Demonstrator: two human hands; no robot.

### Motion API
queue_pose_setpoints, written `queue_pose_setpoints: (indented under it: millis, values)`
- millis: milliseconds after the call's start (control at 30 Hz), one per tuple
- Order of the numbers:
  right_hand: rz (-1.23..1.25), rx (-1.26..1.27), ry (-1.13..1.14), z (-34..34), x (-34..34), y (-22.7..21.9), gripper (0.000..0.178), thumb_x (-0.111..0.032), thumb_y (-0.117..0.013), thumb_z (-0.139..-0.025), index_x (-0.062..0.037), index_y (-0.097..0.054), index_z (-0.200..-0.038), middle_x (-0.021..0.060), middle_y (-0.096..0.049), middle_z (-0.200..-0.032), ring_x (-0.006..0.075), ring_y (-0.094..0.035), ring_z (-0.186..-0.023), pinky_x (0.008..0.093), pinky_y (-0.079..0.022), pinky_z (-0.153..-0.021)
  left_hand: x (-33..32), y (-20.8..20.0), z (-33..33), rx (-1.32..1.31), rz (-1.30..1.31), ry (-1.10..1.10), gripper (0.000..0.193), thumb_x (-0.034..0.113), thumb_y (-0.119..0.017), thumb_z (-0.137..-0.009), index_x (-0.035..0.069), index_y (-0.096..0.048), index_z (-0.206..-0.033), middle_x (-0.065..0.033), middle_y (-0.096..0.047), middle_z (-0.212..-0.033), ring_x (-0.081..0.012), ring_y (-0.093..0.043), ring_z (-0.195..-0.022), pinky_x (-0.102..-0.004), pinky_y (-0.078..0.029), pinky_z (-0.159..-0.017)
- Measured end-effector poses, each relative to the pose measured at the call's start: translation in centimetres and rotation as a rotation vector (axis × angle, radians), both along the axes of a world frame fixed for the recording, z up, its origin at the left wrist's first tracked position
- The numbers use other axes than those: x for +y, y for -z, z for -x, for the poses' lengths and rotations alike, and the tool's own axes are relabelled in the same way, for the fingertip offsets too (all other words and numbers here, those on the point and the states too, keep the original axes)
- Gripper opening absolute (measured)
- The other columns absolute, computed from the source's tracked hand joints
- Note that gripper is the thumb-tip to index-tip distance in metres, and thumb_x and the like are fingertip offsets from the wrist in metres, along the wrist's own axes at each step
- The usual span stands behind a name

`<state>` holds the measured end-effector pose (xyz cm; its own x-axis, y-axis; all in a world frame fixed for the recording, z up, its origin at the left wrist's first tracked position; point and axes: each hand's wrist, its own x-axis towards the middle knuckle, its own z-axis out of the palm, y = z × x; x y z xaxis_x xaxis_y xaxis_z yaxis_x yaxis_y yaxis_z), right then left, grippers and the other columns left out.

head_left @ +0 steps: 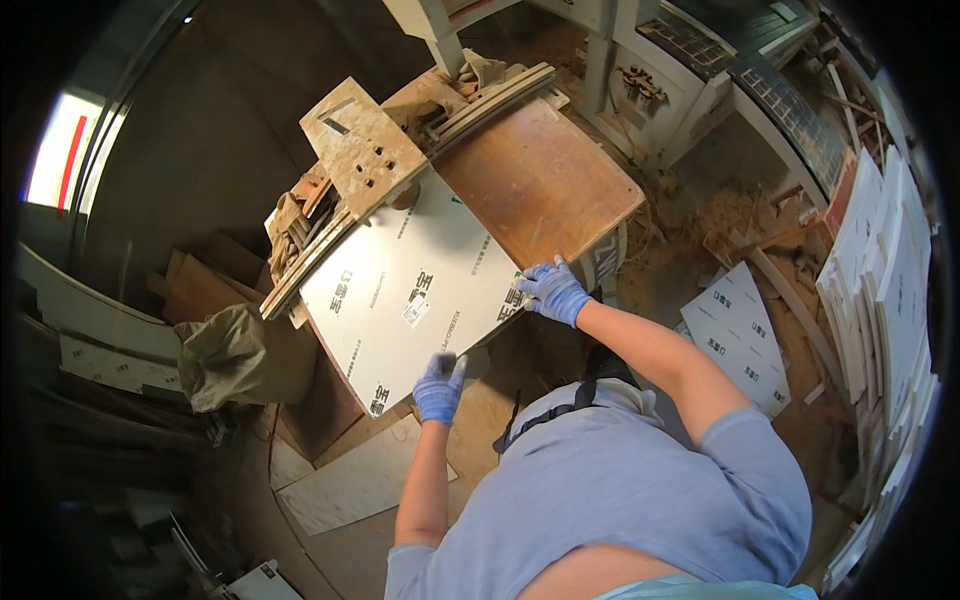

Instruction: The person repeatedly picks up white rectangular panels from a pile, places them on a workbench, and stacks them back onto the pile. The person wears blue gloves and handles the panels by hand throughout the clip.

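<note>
Steadying the printed white panel (390, 300), on the fence's near side, probably wants even pressure from the left hand (437, 390) and right hand (556, 292), both touching its edge opposite the wooden fence (490, 110) (whether either grip is clenched, I cannot tell). Count two blue gloves, one fence and one brown wooden surface (545, 180) beside it.

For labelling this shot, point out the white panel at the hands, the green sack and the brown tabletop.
White panel (410, 278), head view: middle of its printed face.
Green sack (240, 358), head view: its crumpled side.
Brown tabletop (545, 180), head view: middle of its bare surface.
</note>
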<state>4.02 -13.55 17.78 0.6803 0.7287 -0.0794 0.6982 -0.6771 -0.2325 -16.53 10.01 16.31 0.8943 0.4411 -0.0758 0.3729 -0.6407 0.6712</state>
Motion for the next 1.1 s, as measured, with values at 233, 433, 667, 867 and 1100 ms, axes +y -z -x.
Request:
queue_pose_setpoints:
  millis: [233, 433, 667, 867, 1100]
  values:
    - [-0.04, -0.016, 0.011, 0.3, 0.4, -0.1, 0.048, -0.037, -0.066, -0.08, -0.0252, -0.057, -0.126, 0.0054, -0.053, -0.128, 0.0246, -0.045, -0.124, 0.0641, -0.022, -0.107, 3.0, 0.6, -2.8, -0.185, -0.562, 0.291, 0.067, 0.048, -0.076, -0.067, 0.023, -0.055, -0.125, -0.0107, -0.046, -0.134, -0.0331, -0.037, -0.127, -0.049, -0.025, -0.11]
    - [-0.163, -0.359, -0.004, 0.5, 0.9, -2.2, 0.018, -0.033, -0.06, -0.067, -0.0174, -0.064, -0.059, 0.0071, -0.063, -0.062, 0.0286, -0.06, -0.058, 0.0451, -0.037, -0.051, 3.1, 3.6, -3.3, -0.261, -0.579, 0.298, 0.069, 0.042, -0.079, -0.064, 0.018, -0.058, -0.124, -0.0183, -0.05, -0.131, -0.0373, -0.042, -0.123, -0.0522, -0.028, -0.107]
    - [-0.067, -0.068, -0.041, -1.1, 0.8, 2.3, 0.054, -0.045, -0.068, -0.072, -0.0192, -0.056, -0.118, 0.0101, -0.055, -0.119, 0.0294, -0.049, -0.117, 0.0698, -0.029, -0.097, 2.0, 1.3, -3.9, -0.512, -0.963, 0.532, 0.043, 0.022, -0.058, -0.087, 0.007, -0.057, -0.127, -0.019, -0.054, -0.129, -0.035, -0.058, -0.109, -0.052, -0.046, -0.087]
    - [-0.059, -0.003, -0.05, 0.0, 0.8, 1.4, 0.055, -0.043, -0.067, -0.075, -0.0214, -0.055, -0.124, 0.0098, -0.052, -0.122, 0.0282, -0.046, -0.12, 0.0676, -0.025, -0.103, 3.5, 5.0, -2.9, -0.416, -1.089, 0.574, 0.063, 0.053, -0.046, -0.085, 0.014, -0.048, -0.135, -0.0156, -0.052, -0.132, -0.0352, -0.053, -0.114, -0.0544, -0.04, -0.093]
    - [-0.071, 0.06, -0.053, 0.9, 0.4, 1.8, 0.055, -0.041, -0.067, -0.075, -0.0213, -0.054, -0.126, 0.009, -0.052, -0.121, 0.0276, -0.046, -0.12, 0.0682, -0.022, -0.104, 2.9, 3.8, -2.8, -0.475, -1.103, 0.61, 0.051, 0.037, -0.048, -0.089, 0.009, -0.052, -0.131, -0.0164, -0.053, -0.131, -0.0347, -0.056, -0.112, -0.0519, -0.044, -0.088]
